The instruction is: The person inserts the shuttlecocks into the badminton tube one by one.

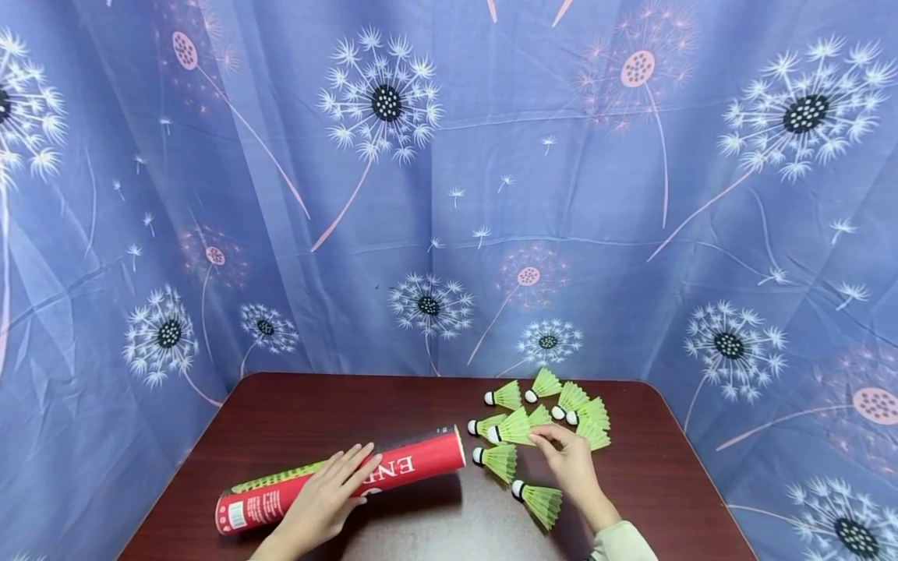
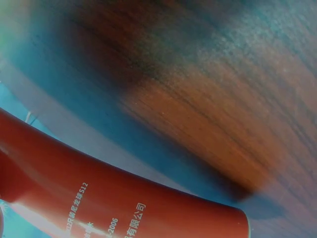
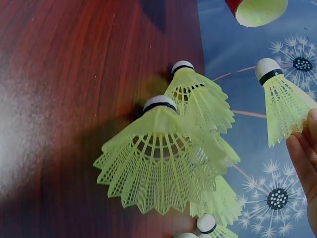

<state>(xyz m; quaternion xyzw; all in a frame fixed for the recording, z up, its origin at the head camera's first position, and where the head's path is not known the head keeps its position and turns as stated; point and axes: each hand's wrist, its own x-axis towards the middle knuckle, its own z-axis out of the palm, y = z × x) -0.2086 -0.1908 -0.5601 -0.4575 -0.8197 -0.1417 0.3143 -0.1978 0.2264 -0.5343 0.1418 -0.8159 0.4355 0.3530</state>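
My right hand (image 1: 570, 464) pinches the skirt edge of a yellow-green shuttlecock (image 1: 513, 428) between thumb and fingertips. In the right wrist view that held shuttlecock (image 3: 283, 101) has its white cork pointing up and away from the fingers (image 3: 303, 153). My left hand (image 1: 328, 489) lies over a red cylindrical tube (image 1: 414, 458), fingers stretched across its upper side. The tube lies aslant on the table, its open end toward the shuttlecocks; the left wrist view shows its red side (image 2: 124, 193) with white print. The open end (image 3: 261, 12) also shows in the right wrist view.
Several loose shuttlecocks lie on the dark red-brown table (image 1: 337, 405) around my right hand, among them one near the front (image 1: 539, 502) and one at the back (image 1: 543, 384). A blue curtain (image 1: 449, 195) with dandelion prints hangs behind and beside the table.
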